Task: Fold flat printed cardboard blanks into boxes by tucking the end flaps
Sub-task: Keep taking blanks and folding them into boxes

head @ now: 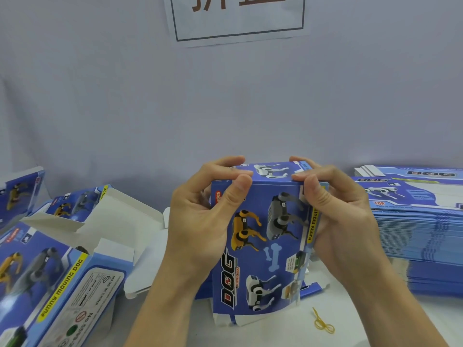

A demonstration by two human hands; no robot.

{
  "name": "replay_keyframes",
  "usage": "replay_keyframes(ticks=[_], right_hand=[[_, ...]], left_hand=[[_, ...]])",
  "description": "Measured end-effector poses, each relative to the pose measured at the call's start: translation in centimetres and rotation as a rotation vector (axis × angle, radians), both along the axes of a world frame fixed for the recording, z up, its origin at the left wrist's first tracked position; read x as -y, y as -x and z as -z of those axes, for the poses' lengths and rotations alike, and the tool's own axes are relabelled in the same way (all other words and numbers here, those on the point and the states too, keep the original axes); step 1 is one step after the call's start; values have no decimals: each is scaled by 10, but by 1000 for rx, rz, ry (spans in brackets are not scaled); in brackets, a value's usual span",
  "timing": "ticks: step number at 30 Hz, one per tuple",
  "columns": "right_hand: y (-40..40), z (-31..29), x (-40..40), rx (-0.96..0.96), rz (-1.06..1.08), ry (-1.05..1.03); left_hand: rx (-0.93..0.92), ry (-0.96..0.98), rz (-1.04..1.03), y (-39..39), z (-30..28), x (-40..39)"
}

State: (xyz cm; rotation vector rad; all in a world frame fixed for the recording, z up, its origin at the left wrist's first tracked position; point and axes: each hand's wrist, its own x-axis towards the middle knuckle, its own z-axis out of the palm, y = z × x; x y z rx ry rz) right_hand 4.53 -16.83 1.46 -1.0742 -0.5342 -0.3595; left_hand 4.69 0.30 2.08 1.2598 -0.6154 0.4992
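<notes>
Box of blue printed cardboard with robot-dog artwork (pixel 260 236), standing upright at table centre, being squared up between both hands. Left hand (pixel 200 216) is curling round its upper left corner, thumb lying across the front panel; right hand (pixel 335 211) is pinching the upper right corner, fingers hooking over the top flap. Bottom flaps are hanging untucked near the white tabletop (pixel 375 319). Judged handling: light, thin, springy board, creasing readily; best gripped at corners and along scored edges. Finished open-ended blue boxes (pixel 62 271) are lying at left; tall stack of flat blue blanks (pixel 421 236) is sitting at right; yellow rubber band (pixel 323 324) is lying in front.
</notes>
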Motion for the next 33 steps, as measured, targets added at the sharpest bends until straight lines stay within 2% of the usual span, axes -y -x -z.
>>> replay_keyframes(ticks=[7, 11, 13, 15, 17, 19, 21, 23, 26, 27, 28, 29, 31, 33], right_hand=[[0, 0, 2, 17, 25, -12], [-2, -1, -3, 64, 139, 130], [-3, -2, -4, 65, 185, 150], [-1, -6, -5, 50, 310, 141], [1, -10, -6, 89, 560, 170], [3, -14, -8, 178, 823, 155], [6, -18, -10, 240, 911, 127], [10, -21, -11, 117, 748, 250], [14, -22, -20, -383, 290, 772], [13, -20, -22, -515, 163, 844], [11, -17, -24, -582, 92, 820], [10, -15, -26, -608, 55, 711], [6, -11, -27, -555, 28, 355], [0, -8, -21, -435, 107, -30]], left_hand=[[-3, -33, -45, 0, 1, -1], [-15, -194, -63, 2, -3, -10], [27, -193, -153, 2, -5, -12], [64, -75, -255, 0, -7, -9], [51, 142, -313, -5, -7, -7], [-31, 377, -383, -10, -5, -9], [-133, 562, -477, -15, -2, -12], [-220, 688, -562, -18, 2, -15], [-348, 799, -545, -20, 4, -13], [-388, 794, -515, -20, 5, -11], [-429, 771, -469, -21, 5, -8], [-471, 733, -391, -21, 5, -5], [-564, 618, -147, -18, 4, 3], [-663, 432, 73, -14, 4, 8]])
